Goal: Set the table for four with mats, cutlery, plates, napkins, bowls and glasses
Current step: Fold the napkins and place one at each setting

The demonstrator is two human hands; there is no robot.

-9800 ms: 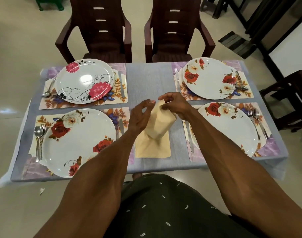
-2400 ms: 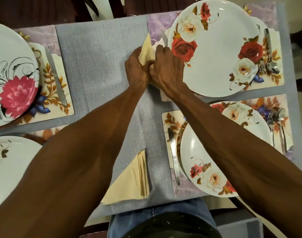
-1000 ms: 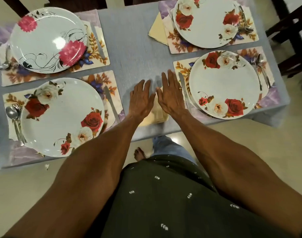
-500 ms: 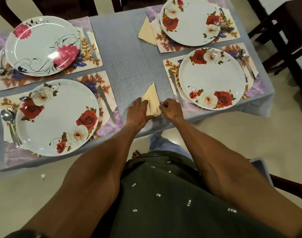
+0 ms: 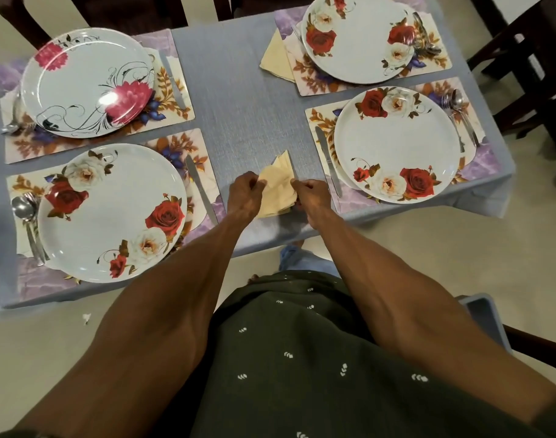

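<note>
Both hands gripped the folded yellow napkins [image 5: 276, 188].
Left hand [image 5: 245, 196] and right hand [image 5: 311, 197] fingers pinched its edges, seemingly several layers, on the grey surface [image 5: 238, 90].

You are looking at a matt grey tablecloth [image 5: 238, 99] with a fine woven grain. The plates [image 5: 396, 143] are glossy white, and the far left one catches a bright glare. The mats [image 5: 314, 80] look smooth and printed, with a slight sheen. The knives [image 5: 328, 165] and spoons [image 5: 22, 207] are polished metal. The yellow napkins [image 5: 276, 188] are soft, matt, and creased.
</note>
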